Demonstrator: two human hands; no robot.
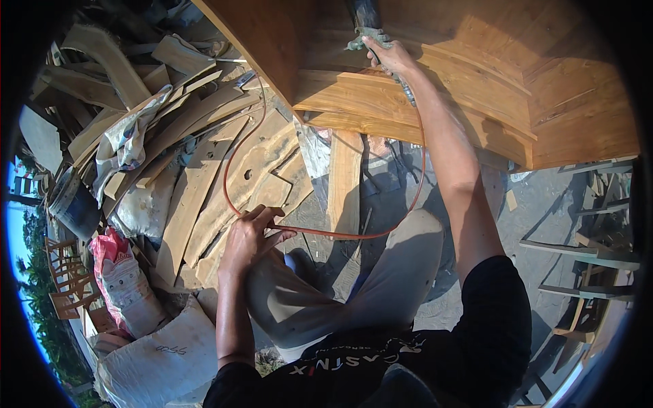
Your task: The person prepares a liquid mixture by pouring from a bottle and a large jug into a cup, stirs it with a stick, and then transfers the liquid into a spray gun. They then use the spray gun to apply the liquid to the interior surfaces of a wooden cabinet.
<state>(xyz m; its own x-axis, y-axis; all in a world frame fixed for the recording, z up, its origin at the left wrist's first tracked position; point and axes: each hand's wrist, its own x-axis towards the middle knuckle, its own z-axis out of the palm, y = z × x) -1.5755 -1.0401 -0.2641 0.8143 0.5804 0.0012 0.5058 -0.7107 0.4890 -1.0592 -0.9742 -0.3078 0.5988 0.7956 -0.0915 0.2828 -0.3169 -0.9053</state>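
My right hand (394, 57) is wrapped round the handle of a spray gun (368, 39), held up inside a large brown wooden cabinet (354, 102). A dark cup or container shows beyond the gun's head. From the gun's lower end an orange-brown air hose (367, 236) hangs in a loop over my knees. My left hand (253, 238) holds that hose near my left knee, with the fingers curled and the thumb alongside it. Past the left hand, the hose runs up along the cabinet's left side panel (253, 41).
Loose planks and wood offcuts (204, 177) are heaped on the left. Nearer lie a red-and-white sack (124, 285), a white sack (160, 360) and a dark bucket (73, 204). Wooden frame pieces (578, 255) stand at the right. A board (345, 180) lies on the ground before the cabinet.
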